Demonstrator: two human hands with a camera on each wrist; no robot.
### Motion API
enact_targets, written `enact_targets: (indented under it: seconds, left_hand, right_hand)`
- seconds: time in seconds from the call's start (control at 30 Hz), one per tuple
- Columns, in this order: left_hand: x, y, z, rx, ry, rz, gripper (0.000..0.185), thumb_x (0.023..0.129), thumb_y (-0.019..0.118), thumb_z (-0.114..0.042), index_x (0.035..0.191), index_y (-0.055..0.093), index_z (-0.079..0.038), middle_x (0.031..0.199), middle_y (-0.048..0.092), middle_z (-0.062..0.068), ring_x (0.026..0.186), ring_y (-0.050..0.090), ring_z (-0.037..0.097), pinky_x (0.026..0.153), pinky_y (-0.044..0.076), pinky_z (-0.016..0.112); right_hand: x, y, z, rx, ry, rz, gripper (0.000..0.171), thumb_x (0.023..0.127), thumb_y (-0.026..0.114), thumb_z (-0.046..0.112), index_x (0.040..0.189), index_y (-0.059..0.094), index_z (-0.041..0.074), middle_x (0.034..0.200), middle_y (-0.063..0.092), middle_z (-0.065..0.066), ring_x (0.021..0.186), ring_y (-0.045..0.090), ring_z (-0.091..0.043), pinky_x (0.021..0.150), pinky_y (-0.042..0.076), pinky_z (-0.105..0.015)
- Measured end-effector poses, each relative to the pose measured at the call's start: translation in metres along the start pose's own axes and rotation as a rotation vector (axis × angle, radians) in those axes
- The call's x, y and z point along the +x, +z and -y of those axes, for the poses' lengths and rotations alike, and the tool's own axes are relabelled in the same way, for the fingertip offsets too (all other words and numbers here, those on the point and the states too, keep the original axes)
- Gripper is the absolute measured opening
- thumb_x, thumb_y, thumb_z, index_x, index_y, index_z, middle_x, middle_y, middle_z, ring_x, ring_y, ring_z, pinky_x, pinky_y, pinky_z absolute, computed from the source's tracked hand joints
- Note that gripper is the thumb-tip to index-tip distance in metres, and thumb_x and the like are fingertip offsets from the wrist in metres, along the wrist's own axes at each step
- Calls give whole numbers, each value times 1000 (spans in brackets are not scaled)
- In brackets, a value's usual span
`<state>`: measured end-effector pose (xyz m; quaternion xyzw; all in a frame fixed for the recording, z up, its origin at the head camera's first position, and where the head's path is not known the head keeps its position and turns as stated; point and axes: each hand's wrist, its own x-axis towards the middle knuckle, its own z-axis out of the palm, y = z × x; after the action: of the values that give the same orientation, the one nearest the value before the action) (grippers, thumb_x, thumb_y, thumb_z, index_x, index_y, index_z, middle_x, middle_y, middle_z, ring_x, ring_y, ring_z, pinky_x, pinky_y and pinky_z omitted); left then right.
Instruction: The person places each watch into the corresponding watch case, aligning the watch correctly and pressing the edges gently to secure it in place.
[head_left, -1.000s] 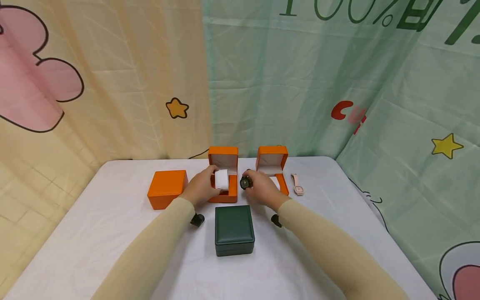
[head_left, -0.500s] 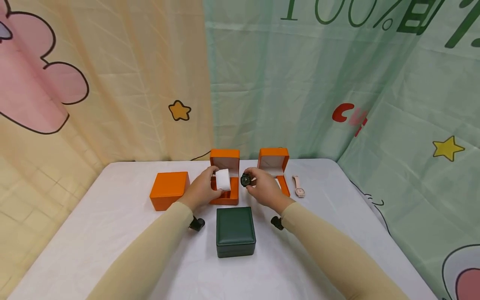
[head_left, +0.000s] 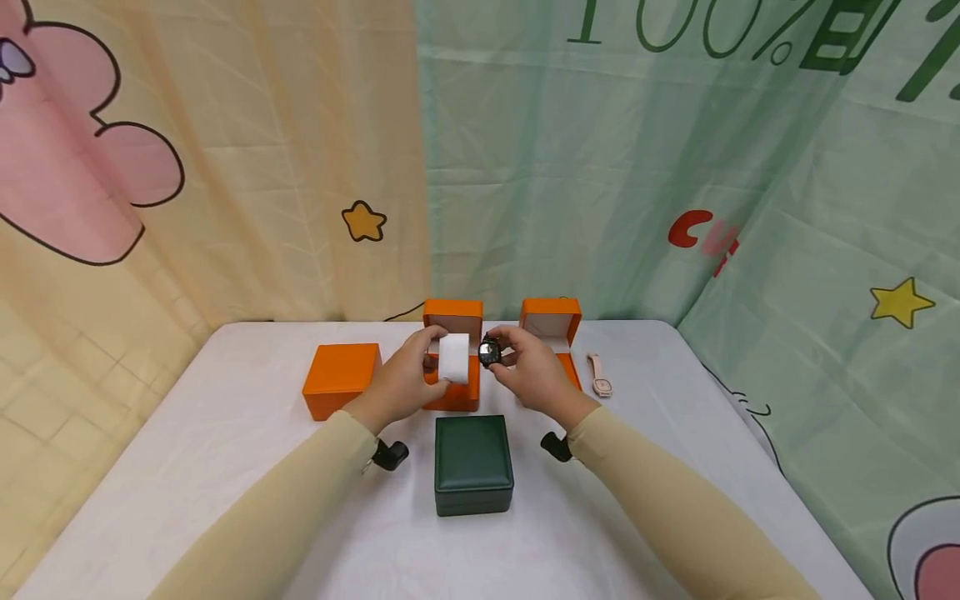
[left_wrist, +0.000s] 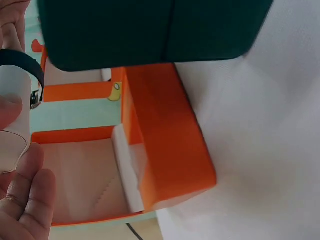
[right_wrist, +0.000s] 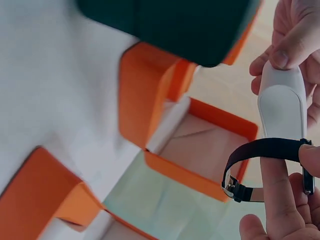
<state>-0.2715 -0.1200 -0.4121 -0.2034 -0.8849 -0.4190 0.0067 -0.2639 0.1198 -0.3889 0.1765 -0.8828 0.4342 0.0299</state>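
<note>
Lifted higher over the open orange box (head_left: pixel 452 392) now, left hand (head_left: pixel 402 377) gripping white cushion (head_left: pixel 453 358), right hand (head_left: pixel 527 372) pinching black watch (head_left: pixel 490 353) just right of it.

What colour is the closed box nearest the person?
Dark green; the head view shows it best.

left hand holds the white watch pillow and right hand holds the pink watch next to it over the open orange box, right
Not quite. The right hand holds a black round-faced watch with a dark strap, not the pink one. The pink strap watch lies on the white table to the right, as the head view shows. The rest stands: the left hand holds the white watch pillow over the open orange box.
</note>
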Motion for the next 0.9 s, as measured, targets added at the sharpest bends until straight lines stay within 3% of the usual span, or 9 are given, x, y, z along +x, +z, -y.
enact_targets:
  seconds: [0.5, 0.63, 0.9]
  left_hand:
    - [-21, -14, -25, 55, 126, -14, 73, 89, 84, -11, 149, 43, -10, 145, 50, 12, 107, 69, 22, 97, 62, 40]
    - [-26, -18, -32, 70, 157, -15, 73, 88, 85, -10, 148, 44, -11, 145, 51, 11, 105, 70, 22, 96, 62, 39]
    - [-34, -22, -40, 73, 218, -41, 73, 87, 86, -9, 147, 44, -12, 144, 51, 11, 104, 70, 23, 96, 62, 39]
  right_hand:
    - [-16, -7, 31, 78, -42, 63, 49, 97, 73, 4, 143, 59, 12, 131, 66, -11, 100, 73, -21, 91, 64, -39]
    - [-20, -12, 38, 113, -49, 84, 49, 97, 71, 3, 144, 58, 11, 136, 63, -13, 103, 73, -24, 91, 63, -39]
    - [-24, -20, 46, 182, -77, 129, 50, 97, 70, -3, 145, 57, 6, 129, 61, -18, 113, 74, -33, 93, 63, -39]
